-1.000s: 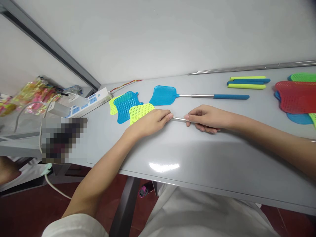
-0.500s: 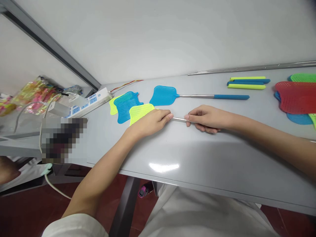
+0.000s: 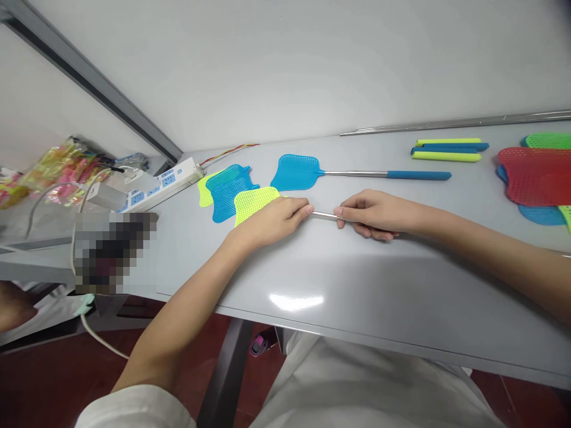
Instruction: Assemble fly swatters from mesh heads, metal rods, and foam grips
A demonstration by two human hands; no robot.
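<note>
My left hand (image 3: pixel 272 220) is closed on the neck of a yellow-green swatter head (image 3: pixel 252 204) lying on the grey table (image 3: pixel 339 279). A thin metal rod (image 3: pixel 323 215) runs from that head to my right hand (image 3: pixel 372 214), whose fingers pinch it; the rod's far end is hidden under that hand. A finished blue fly swatter (image 3: pixel 357 172) with metal shaft and blue grip lies just behind both hands. Loose blue (image 3: pixel 225 187) and yellow-green (image 3: pixel 204 189) swatter heads lie to the left of my left hand.
Blue and yellow-green handle grips (image 3: pixel 446 150) lie at the back right. A pile of red, blue and green swatter heads (image 3: pixel 535 175) sits at the right edge. Long metal rods (image 3: pixel 455 122) rest along the wall. A white power strip (image 3: pixel 163 184) and cables lie left.
</note>
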